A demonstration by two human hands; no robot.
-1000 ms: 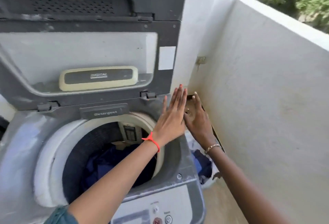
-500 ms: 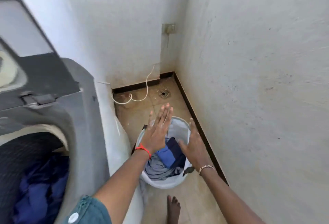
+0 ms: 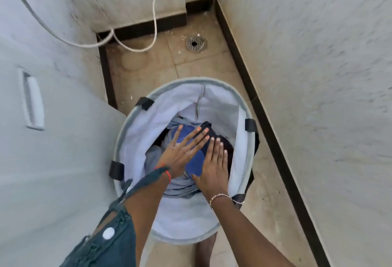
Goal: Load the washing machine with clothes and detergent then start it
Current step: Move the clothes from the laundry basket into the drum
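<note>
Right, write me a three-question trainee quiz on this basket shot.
1. True or false: the left hand grips a detergent bottle.
2. Where do the clothes lie? A) in the laundry basket B) on the bare floor C) inside the washer drum
3. Fill in: the garment showing between the left hand and the right hand is ___ in colour.
Key: 1 false, its fingers are straight and hold nothing; 2 A; 3 blue.
</note>
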